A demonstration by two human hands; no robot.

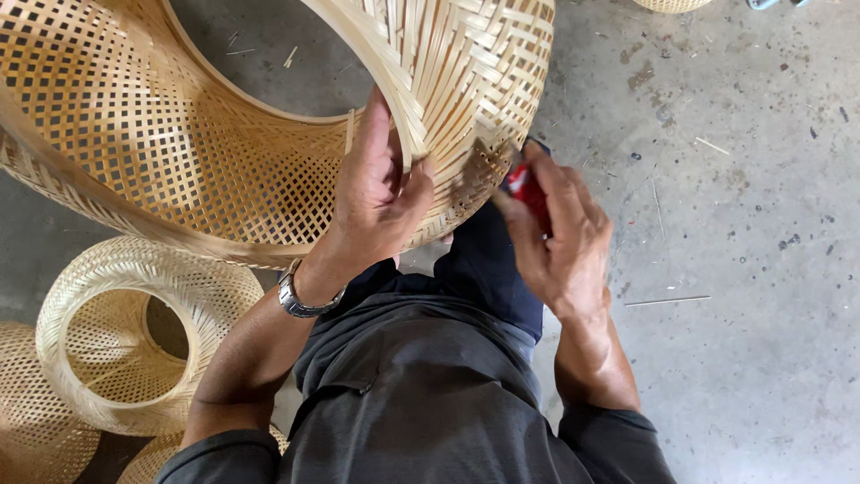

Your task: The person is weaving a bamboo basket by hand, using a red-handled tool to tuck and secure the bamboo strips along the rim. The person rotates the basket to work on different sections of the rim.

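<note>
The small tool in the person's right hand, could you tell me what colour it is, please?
Red, seen in the head view: the small tool sits in the right hand against the woven bamboo shade.

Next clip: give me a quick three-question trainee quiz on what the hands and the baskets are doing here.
1. True or false: the left hand grips the rim of the large woven bamboo basket.
2. Which does the right hand hold? A) a red-handled tool B) a metal spoon C) a paint brush
3. Fill in: a smaller woven basket lies on the concrete ___ at the person's left.

Key: 1. True. 2. A, with its tip at the basket's weave; what kind of tool cannot be told. 3. floor.
</note>
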